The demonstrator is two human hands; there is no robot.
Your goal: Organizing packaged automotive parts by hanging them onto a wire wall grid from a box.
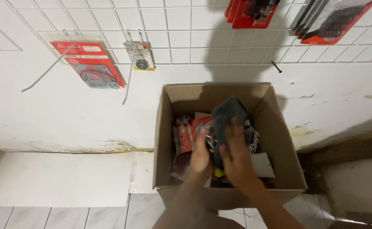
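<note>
Inside the open cardboard box (279, 140), 2 hands meet: left hand (201, 153) and right hand (235, 157) both clasp a dark grey packaged item (227, 115), lifted above the red packets (187, 135) for handling.

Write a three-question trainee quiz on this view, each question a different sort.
1. True or false: both hands are inside the cardboard box.
2. What does the right hand grip? A) a dark grey cloth-like item B) a hammer C) a cup
3. Fill in: the red carded packs hang on a white wire ____ on the wall.

Key: 1 true; 2 A, the dark grey cloth-like item, with the left hand beside it; 3 grid.
</note>
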